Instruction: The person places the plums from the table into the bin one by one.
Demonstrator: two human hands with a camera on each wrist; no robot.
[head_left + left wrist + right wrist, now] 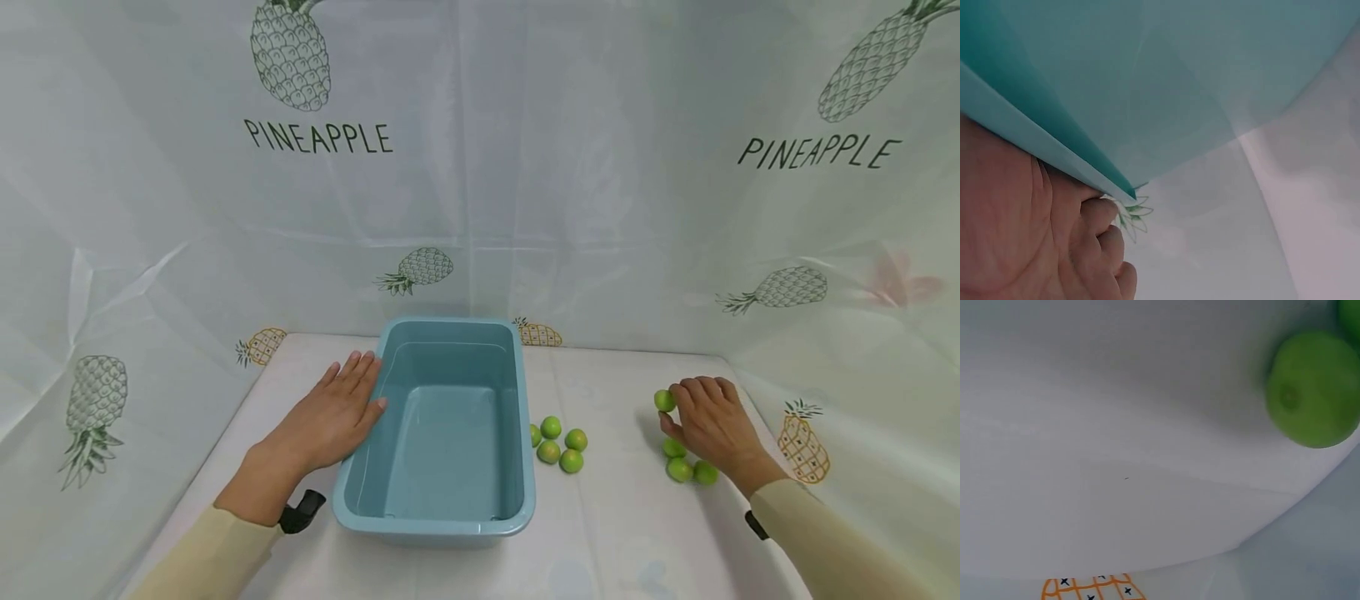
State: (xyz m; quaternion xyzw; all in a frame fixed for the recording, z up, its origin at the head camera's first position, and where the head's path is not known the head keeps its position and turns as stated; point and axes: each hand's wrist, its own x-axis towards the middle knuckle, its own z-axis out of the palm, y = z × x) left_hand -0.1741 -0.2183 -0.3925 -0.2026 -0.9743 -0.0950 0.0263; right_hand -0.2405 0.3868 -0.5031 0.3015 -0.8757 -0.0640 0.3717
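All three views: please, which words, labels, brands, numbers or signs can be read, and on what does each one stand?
"PINEAPPLE": on the pale backdrop, upper left, below a pineapple drawing.
"PINEAPPLE": on the backdrop, upper right, slanted, below another pineapple drawing.
Wrist views: no words, only x-like marks on an orange pineapple print in the right one.
I can read no text on the blue tub or the green fruits.
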